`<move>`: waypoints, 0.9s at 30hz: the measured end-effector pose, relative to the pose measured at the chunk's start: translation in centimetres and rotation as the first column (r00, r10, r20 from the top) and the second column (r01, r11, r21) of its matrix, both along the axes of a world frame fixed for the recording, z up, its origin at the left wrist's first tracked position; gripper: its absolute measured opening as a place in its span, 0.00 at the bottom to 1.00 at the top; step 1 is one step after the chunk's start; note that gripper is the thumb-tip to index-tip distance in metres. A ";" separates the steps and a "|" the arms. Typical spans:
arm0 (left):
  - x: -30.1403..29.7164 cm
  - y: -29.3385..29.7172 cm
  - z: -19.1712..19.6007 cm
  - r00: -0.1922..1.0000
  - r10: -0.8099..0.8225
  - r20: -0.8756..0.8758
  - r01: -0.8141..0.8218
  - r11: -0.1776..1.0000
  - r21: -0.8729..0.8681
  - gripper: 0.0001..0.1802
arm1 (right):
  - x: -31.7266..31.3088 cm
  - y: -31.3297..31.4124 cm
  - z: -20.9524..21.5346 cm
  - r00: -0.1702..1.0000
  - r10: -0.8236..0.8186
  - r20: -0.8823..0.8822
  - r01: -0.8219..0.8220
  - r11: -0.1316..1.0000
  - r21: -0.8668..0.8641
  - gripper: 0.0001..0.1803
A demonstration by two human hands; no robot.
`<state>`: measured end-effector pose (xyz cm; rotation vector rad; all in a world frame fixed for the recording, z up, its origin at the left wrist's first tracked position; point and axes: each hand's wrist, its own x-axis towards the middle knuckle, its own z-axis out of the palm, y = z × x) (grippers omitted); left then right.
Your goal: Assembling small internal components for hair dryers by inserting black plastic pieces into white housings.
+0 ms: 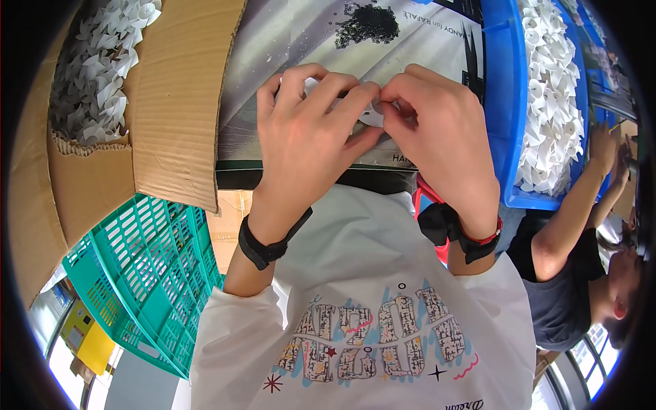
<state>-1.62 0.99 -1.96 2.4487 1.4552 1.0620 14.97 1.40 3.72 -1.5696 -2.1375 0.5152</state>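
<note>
Right at the near edge of the grey printed table cover (287,41), both hands pinch one small white plastic fan-shaped piece (369,113): the left hand (307,137) curls its fingers over the top, and the right hand (437,137) is closed on it from the side. Most of the piece is hidden, so honestly a slip could drop it off the edge into the lap. Room's tight too: the brown cardboard box (178,102) full of white pieces crowds the left, the blue plastic bin (502,102) crowds the right, and a co-worker's arm (574,205) is close beyond it. A pile of tiny black bits (367,24) sits ahead, easy to scatter.
</note>
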 end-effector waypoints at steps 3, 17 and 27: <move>-0.1 0.0 0.2 1.000 0.000 -0.008 0.000 1.000 -0.011 0.22 | 0.0 0.7 0.5 0.990 0.081 0.117 -0.083 0.996 0.016 0.03; -4.3 -0.6 1.7 0.997 -0.064 0.045 0.069 0.987 -0.144 0.33 | 1.0 0.9 -2.6 0.787 -0.071 -0.613 -0.002 0.993 -0.118 0.03; -3.1 -0.7 0.6 1.000 0.014 -0.011 -0.015 0.998 -0.055 0.26 | 1.6 2.1 -3.4 0.442 -0.339 -0.831 0.065 0.935 -0.347 0.05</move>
